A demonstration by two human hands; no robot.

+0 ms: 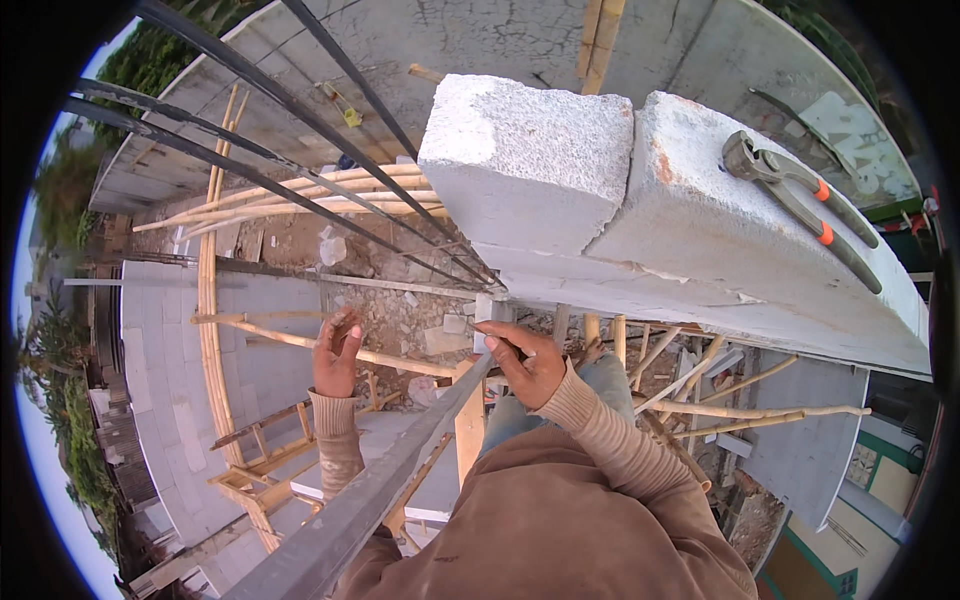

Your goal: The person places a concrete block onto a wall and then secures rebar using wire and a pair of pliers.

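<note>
My left hand (336,362) is raised left of a long grey metal bar (385,465). Its fingers are half curled, the thumb stands apart, and nothing shows in it. My right hand (530,368) is at the bar's far end, below the light concrete blocks (530,150). There its thumb and forefinger are pinched together; whatever lies between them is too small to make out. Several dark steel rods (300,165) slant down to the wall's end near this hand. On top of the right-hand block rest pincers (800,200) with orange bands on their handles.
Bamboo poles (207,290) stand and cross on the left, and more scaffolding (750,410) lies to the right. Far below is rubble-strewn ground (390,320). A low block wall (170,370) runs on the left; a grey wall (480,40) closes the far side.
</note>
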